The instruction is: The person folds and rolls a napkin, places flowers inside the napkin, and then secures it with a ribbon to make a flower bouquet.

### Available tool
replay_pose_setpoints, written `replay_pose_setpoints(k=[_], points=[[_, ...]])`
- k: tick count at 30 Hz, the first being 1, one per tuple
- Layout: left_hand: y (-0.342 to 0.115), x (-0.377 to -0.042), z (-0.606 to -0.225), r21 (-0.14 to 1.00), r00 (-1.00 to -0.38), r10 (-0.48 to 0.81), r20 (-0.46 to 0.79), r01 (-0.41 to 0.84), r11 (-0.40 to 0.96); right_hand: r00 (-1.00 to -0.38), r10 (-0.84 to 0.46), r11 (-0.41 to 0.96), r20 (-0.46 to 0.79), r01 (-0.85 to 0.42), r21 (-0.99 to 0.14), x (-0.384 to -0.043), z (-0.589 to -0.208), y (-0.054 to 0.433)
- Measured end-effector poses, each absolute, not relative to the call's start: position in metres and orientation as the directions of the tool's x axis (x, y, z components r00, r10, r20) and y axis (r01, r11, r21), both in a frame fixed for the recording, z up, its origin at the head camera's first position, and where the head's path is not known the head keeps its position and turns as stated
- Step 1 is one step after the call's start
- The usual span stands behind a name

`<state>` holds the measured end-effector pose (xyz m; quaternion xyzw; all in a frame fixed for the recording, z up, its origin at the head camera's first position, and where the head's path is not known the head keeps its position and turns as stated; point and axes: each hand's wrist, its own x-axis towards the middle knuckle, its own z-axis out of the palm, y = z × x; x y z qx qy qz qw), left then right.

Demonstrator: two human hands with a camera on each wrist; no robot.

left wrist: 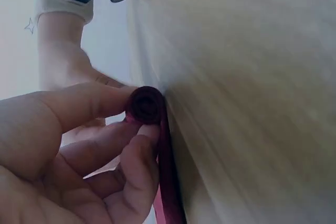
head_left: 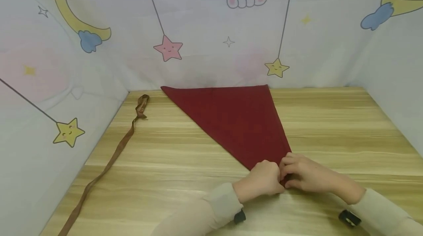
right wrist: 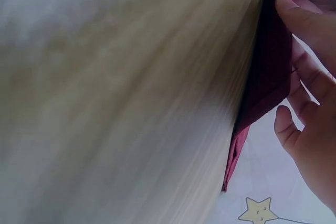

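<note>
A dark red cloth (head_left: 231, 118), folded into a triangle-like shape, lies on the table with its near corner at both hands. That corner is wound into a tight roll (left wrist: 146, 104), seen end-on in the left wrist view. My left hand (head_left: 262, 179) pinches the roll between thumb and fingers. Close beside it, my right hand (head_left: 308, 173) grips the same rolled part with curled fingers. In the right wrist view the right thumb (right wrist: 302, 22) presses on the cloth. Both hands partly hide the roll in the head view.
A brown ribbon (head_left: 114, 158), bunched at its far end, runs along the left of the wood-grain table (head_left: 337, 125). A printed white curtain (head_left: 211, 56) with stars and moons stands behind and at both sides. Black wrist devices (head_left: 349, 218) show under the sleeves.
</note>
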<state>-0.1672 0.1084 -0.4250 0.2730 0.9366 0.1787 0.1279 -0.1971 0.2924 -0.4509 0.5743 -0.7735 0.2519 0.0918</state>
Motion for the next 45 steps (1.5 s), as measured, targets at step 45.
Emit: replay_pose_setpoints(k=[45], points=[[0.091, -0.174, -0.426, 0.411, -0.843, 0.533, -0.076, 0.46, 0.787, -0.34, -0.848, 0.267, 0.406, -0.937, -0.227, -0.206, -0.447, 0.278]])
